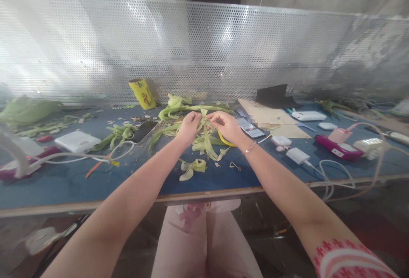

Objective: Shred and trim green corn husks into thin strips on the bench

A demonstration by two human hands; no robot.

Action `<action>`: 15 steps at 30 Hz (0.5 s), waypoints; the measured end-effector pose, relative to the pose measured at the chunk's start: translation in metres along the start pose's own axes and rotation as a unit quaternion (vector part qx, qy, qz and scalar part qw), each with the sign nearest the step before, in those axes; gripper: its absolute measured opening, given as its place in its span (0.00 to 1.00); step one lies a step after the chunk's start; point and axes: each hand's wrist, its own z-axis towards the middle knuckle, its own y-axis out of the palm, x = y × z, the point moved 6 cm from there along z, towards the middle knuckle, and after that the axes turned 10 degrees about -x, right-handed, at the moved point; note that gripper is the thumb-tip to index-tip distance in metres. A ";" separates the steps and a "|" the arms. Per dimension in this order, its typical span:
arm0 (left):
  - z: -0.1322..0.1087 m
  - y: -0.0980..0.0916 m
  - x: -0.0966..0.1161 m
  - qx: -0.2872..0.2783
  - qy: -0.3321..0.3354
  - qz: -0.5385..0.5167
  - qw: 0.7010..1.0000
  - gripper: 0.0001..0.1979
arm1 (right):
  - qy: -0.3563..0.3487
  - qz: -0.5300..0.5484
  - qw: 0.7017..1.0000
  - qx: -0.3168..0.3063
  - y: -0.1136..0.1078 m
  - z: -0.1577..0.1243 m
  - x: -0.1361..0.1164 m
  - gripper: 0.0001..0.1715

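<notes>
Over the middle of the blue table (236,180), my left hand (189,128) and my right hand (226,126) meet at a bundle of pale green leaf strips (208,143). Left fingers are closed around its upper part, and the right thumb and fingers pinch it from the other side. Its loose ends hang down toward the tabletop. Behind my hands lies a pile of long green leaves (174,108). A torn leaf piece (193,166) rests nearer the table's front edge. Part of a yellow curved strip (227,142) shows below my right hand.
A yellow can (142,94) stands tilted at the back, before a perforated metal screen (220,47). Left are a white box (77,141), cables and more leaves (119,135). Right are a phone (251,128), cardboard (271,116), a white charger (298,156) and a magenta power strip (338,148).
</notes>
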 end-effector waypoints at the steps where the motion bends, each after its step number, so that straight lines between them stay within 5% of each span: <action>1: 0.000 0.000 0.000 -0.006 -0.010 -0.020 1.000 0.13 | 0.008 0.028 1.000 -0.002 -0.002 0.001 0.003 0.02; 7: -0.002 0.000 0.002 -0.064 -0.036 0.028 0.997 0.17 | 0.070 0.090 0.993 0.001 -0.012 0.002 0.015 0.20; 11: -0.003 0.003 0.001 -0.071 -0.054 0.042 0.995 0.18 | 0.067 0.073 0.994 -0.038 -0.002 0.003 0.012 0.14; 15: -0.002 0.003 -0.003 -0.068 -0.081 -0.042 0.993 0.16 | 0.066 0.078 0.995 0.017 -0.005 0.002 0.009 0.09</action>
